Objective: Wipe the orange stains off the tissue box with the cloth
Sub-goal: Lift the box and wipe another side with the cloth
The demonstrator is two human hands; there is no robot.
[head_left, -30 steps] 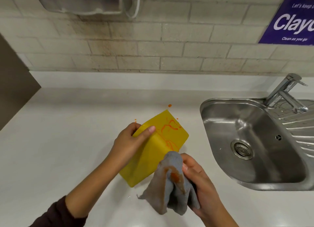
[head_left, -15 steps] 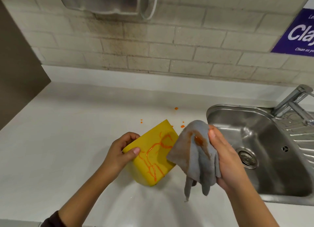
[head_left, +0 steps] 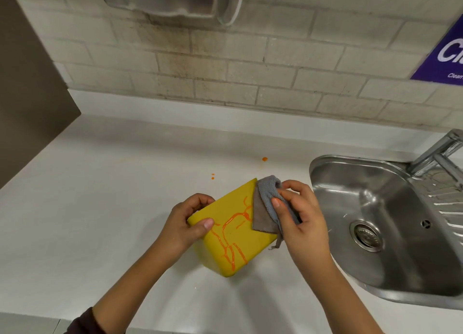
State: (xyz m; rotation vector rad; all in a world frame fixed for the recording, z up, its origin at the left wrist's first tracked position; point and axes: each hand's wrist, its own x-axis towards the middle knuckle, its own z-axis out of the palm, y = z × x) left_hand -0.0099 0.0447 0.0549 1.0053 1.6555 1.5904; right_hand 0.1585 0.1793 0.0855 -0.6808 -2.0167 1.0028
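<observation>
The tissue box [head_left: 233,236] is plain yellow with rounded edges, tilted on one corner, its broad face streaked with thin orange stains [head_left: 230,236] running from under the left thumb down to the lower edge. The left hand [head_left: 185,223] grips its left end, fingers curled behind, thumb flat on the face. The right hand [head_left: 298,216] pinches a bunched grey cloth [head_left: 265,203] against the box's upper right corner, beside the stains. Beyond the fingers, small orange drops [head_left: 264,159] dot the white counter [head_left: 100,196]. A steel sink [head_left: 390,223] with a tap [head_left: 438,153] lies just right of the right hand; a pale brick wall [head_left: 250,70] stands behind.
</observation>
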